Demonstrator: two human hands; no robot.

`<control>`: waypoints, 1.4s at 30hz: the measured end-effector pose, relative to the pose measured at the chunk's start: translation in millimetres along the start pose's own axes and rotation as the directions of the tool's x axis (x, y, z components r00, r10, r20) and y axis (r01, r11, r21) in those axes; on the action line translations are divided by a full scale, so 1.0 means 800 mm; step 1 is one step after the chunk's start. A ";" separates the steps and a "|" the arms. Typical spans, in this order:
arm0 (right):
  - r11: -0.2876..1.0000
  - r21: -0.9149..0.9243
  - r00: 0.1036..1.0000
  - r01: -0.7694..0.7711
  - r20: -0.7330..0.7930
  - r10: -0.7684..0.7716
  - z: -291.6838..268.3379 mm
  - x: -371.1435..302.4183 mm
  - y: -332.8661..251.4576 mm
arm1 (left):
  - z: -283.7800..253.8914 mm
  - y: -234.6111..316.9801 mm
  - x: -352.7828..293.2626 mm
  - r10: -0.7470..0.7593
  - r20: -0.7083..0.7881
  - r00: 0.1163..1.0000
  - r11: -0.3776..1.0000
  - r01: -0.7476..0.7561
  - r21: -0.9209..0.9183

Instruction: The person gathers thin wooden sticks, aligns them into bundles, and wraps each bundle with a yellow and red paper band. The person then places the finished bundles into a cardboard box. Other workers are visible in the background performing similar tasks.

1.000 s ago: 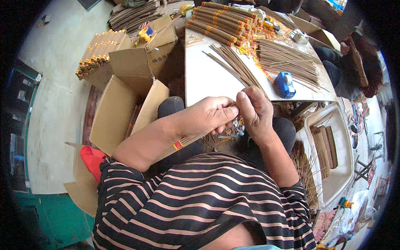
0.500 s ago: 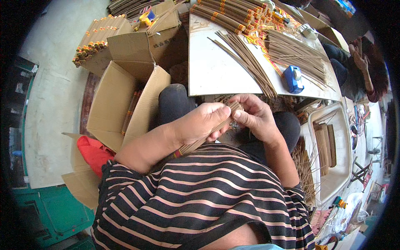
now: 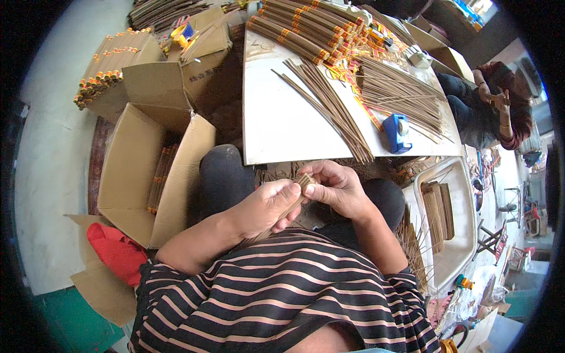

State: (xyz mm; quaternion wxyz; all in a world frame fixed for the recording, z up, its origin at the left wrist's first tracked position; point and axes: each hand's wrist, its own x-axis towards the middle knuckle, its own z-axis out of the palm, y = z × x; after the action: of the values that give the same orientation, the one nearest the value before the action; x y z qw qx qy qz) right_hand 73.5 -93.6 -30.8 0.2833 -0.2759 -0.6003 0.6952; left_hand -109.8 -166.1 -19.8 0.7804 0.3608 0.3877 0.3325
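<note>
A bundle of thin brown incense sticks (image 3: 305, 180) slants up from my lap between both hands. My left hand (image 3: 262, 206) is wrapped round its shaft, the thumb lying along it. At the upper end, my right hand (image 3: 338, 187) pinches the stick tips between thumb and fingers. The bundle's lower end runs behind my left wrist toward my striped shirt. Just beyond my hands, on the white table (image 3: 265, 126), lie loose incense sticks (image 3: 329, 109) and a second, wider heap of sticks (image 3: 400, 97). A blue tape dispenser (image 3: 397, 135) stands at the table's near right edge.
Banded incense bundles (image 3: 300, 29) are stacked on the table's far side. Left stands an open cardboard box (image 3: 126, 170) with bundles inside, and a red cloth (image 3: 115, 247) near it. A white tub (image 3: 465, 247) with sticks sits right. Another person (image 3: 500, 112) sits far right.
The whole view has shifted, so the table and box sit lower and further left. My right fingers have moved slightly at the bundle's end; my left hand keeps hold. The other person's hands have moved.
</note>
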 end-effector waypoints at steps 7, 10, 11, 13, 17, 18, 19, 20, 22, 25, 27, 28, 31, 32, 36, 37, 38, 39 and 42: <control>0.459 -0.789 0.825 -0.407 -0.534 -0.186 -0.155 0.101 0.026 | -0.024 0.007 0.013 -0.069 -0.041 0.997 0.996 0.071 0.052; 0.074 -0.835 0.793 -0.545 -0.542 -0.279 -0.222 0.115 0.064 | -0.033 0.015 0.021 -0.078 -0.019 0.997 0.994 0.079 0.073; 0.043 -0.826 0.787 -0.563 -0.551 -0.279 -0.228 0.118 0.071 | -0.038 0.014 0.022 -0.081 -0.017 0.997 0.995 0.082 0.062; -0.020 -0.800 0.771 -0.600 -0.572 -0.280 -0.240 0.122 0.084 | -0.046 0.014 0.027 -0.090 -0.015 0.996 0.995 0.090 0.047; 0.328 -0.807 0.838 -0.492 -0.541 -0.074 -0.241 0.130 0.079 | -0.054 0.014 0.033 -0.087 -0.022 0.996 0.996 0.087 0.030; 0.302 -0.822 0.854 -0.482 -0.518 -0.049 -0.243 0.130 0.079 | -0.055 0.013 0.035 -0.092 -0.015 0.996 0.995 0.092 0.022; 0.277 -0.837 0.868 -0.471 -0.496 -0.022 -0.247 0.129 0.077 | -0.057 0.012 0.036 -0.097 -0.008 0.995 0.995 0.097 0.014; 0.252 -0.853 0.882 -0.456 -0.471 0.003 -0.247 0.130 0.070 | -0.058 0.012 0.038 -0.099 -0.003 0.995 0.995 0.099 0.006; 0.303 -0.812 0.861 -0.499 -0.504 0.067 -0.246 0.135 0.067 | -0.060 0.011 0.040 -0.099 -0.002 0.995 0.995 0.099 -0.002; 0.375 -0.762 0.836 -0.528 -0.544 0.071 -0.249 0.136 0.072 | -0.060 0.014 0.041 -0.113 -0.009 0.994 0.994 0.113 0.003; 0.364 -0.754 0.824 -0.546 -0.561 0.076 -0.249 0.138 0.072 | -0.061 0.014 0.042 -0.123 -0.009 0.992 0.992 0.123 -0.006; 0.318 -0.777 0.830 -0.543 -0.555 0.060 -0.248 0.140 0.071 | -0.063 0.011 0.043 -0.127 -0.001 0.992 0.992 0.127 -0.019; 0.257 -0.794 0.828 -0.552 -0.558 0.054 -0.249 0.144 0.071 | -0.063 0.009 0.043 -0.137 0.006 0.990 0.990 0.138 -0.037; 0.287 -0.771 0.816 -0.569 -0.573 0.077 -0.249 0.146 0.071 | -0.063 0.010 0.043 -0.139 0.007 0.990 0.989 0.140 -0.039; 0.363 -0.727 0.806 -0.583 -0.576 0.140 -0.241 0.145 0.062 | -0.063 0.007 0.043 -0.129 0.007 0.992 0.991 0.129 -0.038; 0.367 -0.736 0.814 -0.569 -0.569 0.119 -0.241 0.145 0.063 | -0.063 0.006 0.043 -0.124 0.005 0.992 0.992 0.124 -0.035; 0.370 -0.745 0.820 -0.556 -0.563 0.098 -0.242 0.143 0.064 | -0.062 0.006 0.043 -0.120 0.004 0.993 0.992 0.120 -0.032; 0.373 -0.753 0.827 -0.543 -0.557 0.078 -0.242 0.142 0.065 | -0.062 0.006 0.043 -0.122 0.003 0.993 0.992 0.122 -0.034; 0.333 -0.794 0.851 -0.509 -0.522 0.058 -0.242 0.141 0.065 | -0.062 0.005 0.043 -0.131 0.002 0.991 0.991 0.131 -0.038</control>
State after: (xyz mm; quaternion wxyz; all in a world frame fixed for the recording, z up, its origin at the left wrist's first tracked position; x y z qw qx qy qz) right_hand 133.2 113.3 -112.2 0.0711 -0.6241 -0.7481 0.2139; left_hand -136.4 -121.2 -51.2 0.8071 0.3197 0.4042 0.2880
